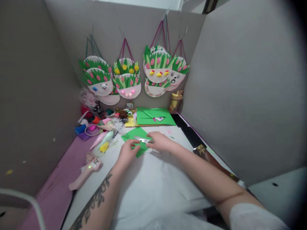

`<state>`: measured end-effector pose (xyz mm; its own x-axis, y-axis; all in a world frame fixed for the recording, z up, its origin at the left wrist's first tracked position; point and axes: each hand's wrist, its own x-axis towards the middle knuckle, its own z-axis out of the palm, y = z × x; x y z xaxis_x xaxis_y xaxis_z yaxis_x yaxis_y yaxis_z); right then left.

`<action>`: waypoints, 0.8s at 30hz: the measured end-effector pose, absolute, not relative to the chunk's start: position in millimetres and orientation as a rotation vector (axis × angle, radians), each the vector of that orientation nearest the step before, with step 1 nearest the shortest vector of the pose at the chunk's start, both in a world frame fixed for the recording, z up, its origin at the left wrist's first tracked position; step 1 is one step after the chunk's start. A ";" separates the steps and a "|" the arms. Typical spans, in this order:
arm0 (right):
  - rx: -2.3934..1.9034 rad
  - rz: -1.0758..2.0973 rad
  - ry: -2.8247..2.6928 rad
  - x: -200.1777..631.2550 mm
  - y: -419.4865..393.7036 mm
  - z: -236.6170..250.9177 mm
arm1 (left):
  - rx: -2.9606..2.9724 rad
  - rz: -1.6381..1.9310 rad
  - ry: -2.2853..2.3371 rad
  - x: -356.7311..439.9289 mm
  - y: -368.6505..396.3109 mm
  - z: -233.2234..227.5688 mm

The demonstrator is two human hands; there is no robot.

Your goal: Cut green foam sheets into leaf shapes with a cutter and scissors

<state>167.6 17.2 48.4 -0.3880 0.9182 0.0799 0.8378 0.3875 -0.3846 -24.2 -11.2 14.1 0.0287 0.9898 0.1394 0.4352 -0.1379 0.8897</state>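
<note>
The right hand [160,142] is closed on scissors [143,139]; the left hand [127,152] pinches the green paper piece [134,134] they cut. That paper lies mid-desk [153,185] on white covering. Behind it is a green sheet [155,116]; right of that, a yellow jar [175,100], contents unclear. Grey partition walls [240,80] enclose everything.

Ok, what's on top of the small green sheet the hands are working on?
Scissors lie across the small green sheet, held by the right hand. The left hand pinches its near edge. What lies under the sheet and hands is hidden.
</note>
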 end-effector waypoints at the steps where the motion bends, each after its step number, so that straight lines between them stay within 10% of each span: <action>1: -1.567 0.352 -2.409 168.0 -0.7 41.6 | 1.781 0.995 1.504 -23.6 -9.9 10.5; 24: -1.895 0.112 -2.172 175.9 -19.6 13.0 | 2.370 0.286 1.637 -6.3 -19.0 9.2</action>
<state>175.9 -19.6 13.0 -0.1181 0.9828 0.1417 0.9631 0.1481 -0.2245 -6.3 -19.0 9.2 0.3508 0.9362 0.0212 0.8879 -0.3397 0.3101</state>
